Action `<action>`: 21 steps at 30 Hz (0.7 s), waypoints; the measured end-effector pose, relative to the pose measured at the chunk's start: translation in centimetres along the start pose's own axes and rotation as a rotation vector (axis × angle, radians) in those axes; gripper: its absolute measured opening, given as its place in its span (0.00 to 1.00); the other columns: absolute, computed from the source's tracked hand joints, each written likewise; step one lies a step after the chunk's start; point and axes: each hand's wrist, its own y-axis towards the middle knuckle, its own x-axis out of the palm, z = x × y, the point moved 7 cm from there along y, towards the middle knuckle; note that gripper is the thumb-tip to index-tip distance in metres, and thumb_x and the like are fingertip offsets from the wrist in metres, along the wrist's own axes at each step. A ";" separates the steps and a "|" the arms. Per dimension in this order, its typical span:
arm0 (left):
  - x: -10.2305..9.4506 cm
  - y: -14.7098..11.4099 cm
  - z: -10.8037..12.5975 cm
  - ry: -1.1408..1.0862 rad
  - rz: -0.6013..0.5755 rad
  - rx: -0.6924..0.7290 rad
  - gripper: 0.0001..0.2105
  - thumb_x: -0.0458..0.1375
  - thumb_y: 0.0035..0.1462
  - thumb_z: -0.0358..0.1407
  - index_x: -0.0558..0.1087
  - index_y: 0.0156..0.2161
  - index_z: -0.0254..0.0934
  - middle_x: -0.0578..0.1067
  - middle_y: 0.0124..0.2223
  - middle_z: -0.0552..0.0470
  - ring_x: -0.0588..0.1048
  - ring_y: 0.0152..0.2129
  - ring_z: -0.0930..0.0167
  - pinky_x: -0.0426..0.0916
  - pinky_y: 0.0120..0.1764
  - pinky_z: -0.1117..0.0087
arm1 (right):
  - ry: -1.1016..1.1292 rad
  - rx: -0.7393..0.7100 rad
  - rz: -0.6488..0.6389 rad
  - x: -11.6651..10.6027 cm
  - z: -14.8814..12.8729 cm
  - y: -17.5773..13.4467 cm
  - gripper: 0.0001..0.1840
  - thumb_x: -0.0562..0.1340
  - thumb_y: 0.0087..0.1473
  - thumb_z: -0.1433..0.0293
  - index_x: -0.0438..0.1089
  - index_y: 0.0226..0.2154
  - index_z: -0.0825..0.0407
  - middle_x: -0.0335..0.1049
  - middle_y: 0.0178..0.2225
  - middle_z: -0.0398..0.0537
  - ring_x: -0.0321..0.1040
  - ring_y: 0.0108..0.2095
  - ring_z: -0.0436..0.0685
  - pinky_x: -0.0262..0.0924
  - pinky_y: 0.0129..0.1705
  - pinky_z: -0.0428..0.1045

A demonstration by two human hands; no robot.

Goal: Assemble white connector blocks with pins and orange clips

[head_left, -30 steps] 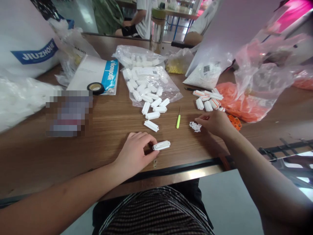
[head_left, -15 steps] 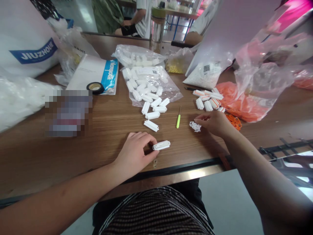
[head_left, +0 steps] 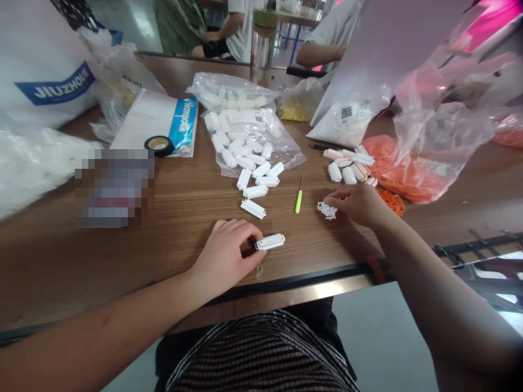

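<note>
Between thumb and forefinger, my left hand (head_left: 231, 247) grips one end of a white connector housing (head_left: 270, 242), whose rows of small holes face up. My right hand (head_left: 359, 204) has its fingertips together at the edge of a pile of tiny white plugs (head_left: 327, 211); whether a plug is pinched there is too small to see. A screwdriver with a yellow-green handle (head_left: 299, 201) lies between the hands. Several loose white housings (head_left: 253, 208) lie beyond my left hand. White housings with orange strips (head_left: 360, 172) are heaped beyond my right hand.
Behind stand a clear bag of white housings (head_left: 245, 130), a bag of yellow pieces (head_left: 295, 109), a bag of white pieces (head_left: 347, 125) and a bottle (head_left: 262, 49). Orange parts fill a bag (head_left: 412, 169) at right. Black tape (head_left: 159, 145) rests on a notebook (head_left: 143, 120). People sit across the table.
My hands and the housing stay almost where they were. Across the table, a person's arm at upper right has come further into view.
</note>
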 end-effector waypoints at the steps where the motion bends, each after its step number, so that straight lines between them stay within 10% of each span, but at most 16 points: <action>1: 0.0 0.0 0.0 -0.002 -0.002 0.000 0.05 0.63 0.55 0.35 0.70 0.35 0.40 0.75 0.35 0.57 0.72 0.34 0.68 0.58 0.43 0.61 | -0.019 -0.022 -0.003 0.0 -0.2 0.0 0.13 0.63 0.48 0.60 0.81 0.28 0.50 0.77 0.23 0.45 0.70 0.25 0.55 0.59 0.27 0.48; 12: 0.0 -0.1 0.1 -0.011 0.008 0.011 0.05 0.62 0.55 0.35 0.70 0.35 0.41 0.76 0.35 0.57 0.72 0.34 0.68 0.59 0.42 0.61 | 0.012 0.013 -0.013 -0.5 -1.6 -0.1 0.07 0.65 0.46 0.64 0.76 0.24 0.50 0.73 0.22 0.43 0.68 0.25 0.53 0.58 0.28 0.48; 21: -0.1 -0.1 0.2 -0.021 0.014 0.025 0.05 0.63 0.55 0.35 0.71 0.35 0.41 0.75 0.34 0.58 0.72 0.33 0.68 0.58 0.42 0.61 | 0.343 -0.625 -0.144 2.2 -14.5 -6.9 0.05 0.62 0.56 0.68 0.71 0.29 0.50 0.72 0.30 0.42 0.67 0.33 0.52 0.55 0.44 0.53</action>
